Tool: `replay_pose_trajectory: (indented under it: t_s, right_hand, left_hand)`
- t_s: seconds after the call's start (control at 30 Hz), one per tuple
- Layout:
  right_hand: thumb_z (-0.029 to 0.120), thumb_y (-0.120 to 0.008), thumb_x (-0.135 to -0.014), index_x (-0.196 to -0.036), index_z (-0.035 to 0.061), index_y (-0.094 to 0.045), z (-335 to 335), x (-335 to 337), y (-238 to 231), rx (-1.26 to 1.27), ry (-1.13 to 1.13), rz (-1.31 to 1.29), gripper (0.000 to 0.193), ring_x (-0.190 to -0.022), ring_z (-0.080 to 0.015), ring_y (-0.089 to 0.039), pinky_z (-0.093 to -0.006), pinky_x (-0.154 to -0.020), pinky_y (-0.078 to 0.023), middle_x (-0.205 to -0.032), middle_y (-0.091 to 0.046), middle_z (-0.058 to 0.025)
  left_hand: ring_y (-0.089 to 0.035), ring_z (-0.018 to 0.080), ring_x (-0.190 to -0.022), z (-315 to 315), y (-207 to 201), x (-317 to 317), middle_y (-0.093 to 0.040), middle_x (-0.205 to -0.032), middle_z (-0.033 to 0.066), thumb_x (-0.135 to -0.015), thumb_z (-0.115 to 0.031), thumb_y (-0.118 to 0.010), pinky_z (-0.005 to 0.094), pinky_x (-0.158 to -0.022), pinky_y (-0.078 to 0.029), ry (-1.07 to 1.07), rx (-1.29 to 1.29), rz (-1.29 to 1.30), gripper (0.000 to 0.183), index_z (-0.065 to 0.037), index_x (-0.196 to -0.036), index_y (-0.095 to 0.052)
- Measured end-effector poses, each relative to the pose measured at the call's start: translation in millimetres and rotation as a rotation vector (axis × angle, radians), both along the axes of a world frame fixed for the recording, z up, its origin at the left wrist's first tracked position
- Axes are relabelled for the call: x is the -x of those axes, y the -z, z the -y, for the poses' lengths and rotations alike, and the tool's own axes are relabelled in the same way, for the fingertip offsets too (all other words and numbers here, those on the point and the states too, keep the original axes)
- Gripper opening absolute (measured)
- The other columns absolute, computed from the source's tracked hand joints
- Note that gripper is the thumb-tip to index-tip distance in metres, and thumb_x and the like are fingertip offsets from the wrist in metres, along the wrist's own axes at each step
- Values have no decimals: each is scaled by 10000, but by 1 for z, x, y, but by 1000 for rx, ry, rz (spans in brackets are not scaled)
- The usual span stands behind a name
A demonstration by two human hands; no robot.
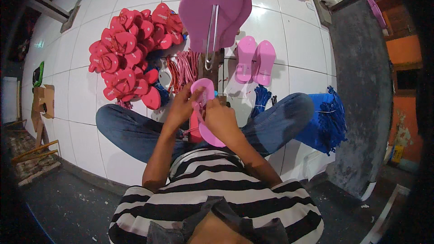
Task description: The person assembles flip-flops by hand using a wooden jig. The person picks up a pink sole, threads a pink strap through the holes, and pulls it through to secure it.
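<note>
Between my legs I hold a pink flip-flop (209, 134), its sole tilted lengthwise toward my lap. My left hand (181, 104) is closed on its far left edge, with the thumb across the top face. My right hand (220, 116) has its fingers curled at the sole's middle, near the pink strap; the fingertips are partly hidden. Under the flip-flop shows a piece of red-pink material (195, 129). Just beyond my hands, a long silvery metal loop (211, 36) stands in front of a stack of pink soles (219, 11).
A heap of red flip-flops (131, 49) lies at left on white tiles. Bundles of pink straps (186, 68) lie beside the wooden bench (217, 61). Two pink soles (263, 62) rest at right, near a bundle of blue straps (260, 99). More blue straps (331, 117) top a blue bag (314, 129).
</note>
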State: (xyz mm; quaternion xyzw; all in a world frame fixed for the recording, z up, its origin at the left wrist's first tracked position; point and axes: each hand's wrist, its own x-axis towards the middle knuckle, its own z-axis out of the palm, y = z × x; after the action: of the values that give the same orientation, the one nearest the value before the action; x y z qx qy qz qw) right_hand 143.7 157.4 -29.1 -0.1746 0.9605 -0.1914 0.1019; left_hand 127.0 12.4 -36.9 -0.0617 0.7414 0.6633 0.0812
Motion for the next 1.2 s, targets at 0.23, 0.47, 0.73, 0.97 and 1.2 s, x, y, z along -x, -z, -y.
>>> replay_pose_trajectory:
  t_s: [0.23, 0.47, 0.73, 0.97, 1.2]
  right_hand:
    - [152, -572, -818, -839, 33, -533, -14, -13, -6, 480, -164, 107, 127, -689, -311, -621, -399, -602, -480, -764, -562, -152]
    - [189, -573, -875, -915, 68, -512, -29, -18, -64, 595, -41, 132, 141, -788, -322, -575, -402, -651, -466, -924, -535, -134]
    - [4, -692, -698, -1137, 44, -596, -37, 28, -96, 778, -28, -577, 451, -946, -287, -586, -342, -778, -498, -1070, -582, -125]
    - [-29, -691, -733, -1003, -12, -628, -25, 40, -117, 906, 38, -656, 277, -923, -252, -637, -325, -820, -504, -1021, -641, -148]
    - [3, -727, -713, -936, 28, -633, -15, 55, -122, 972, 39, -695, 244, -895, -255, -658, -338, -772, -533, -991, -670, -125]
  left_hand:
    - [-583, 124, -802, 27, 17, 9, -647, -865, 84, -873, -206, -644, 296, -711, -472, -28, 349, -223, 282, 3, -1057, -598]
    - [-609, 136, -898, 19, -63, 15, -639, -976, 95, -863, -143, -651, 276, -764, -485, 57, -46, -182, 287, -12, -1097, -549]
    - [-559, 303, -948, -5, -126, 18, -563, -1014, 135, -715, -63, -707, 443, -919, -406, 302, -141, -962, 381, -68, -1018, -475]
    - [-550, 264, -858, -8, -124, 42, -530, -946, 145, -635, -133, -803, 397, -770, -470, 125, -152, -1200, 489, -80, -951, -433]
    - [-548, 236, -807, -7, -130, 57, -525, -909, 152, -649, -121, -810, 337, -704, -485, 18, -177, -1253, 545, -72, -996, -394]
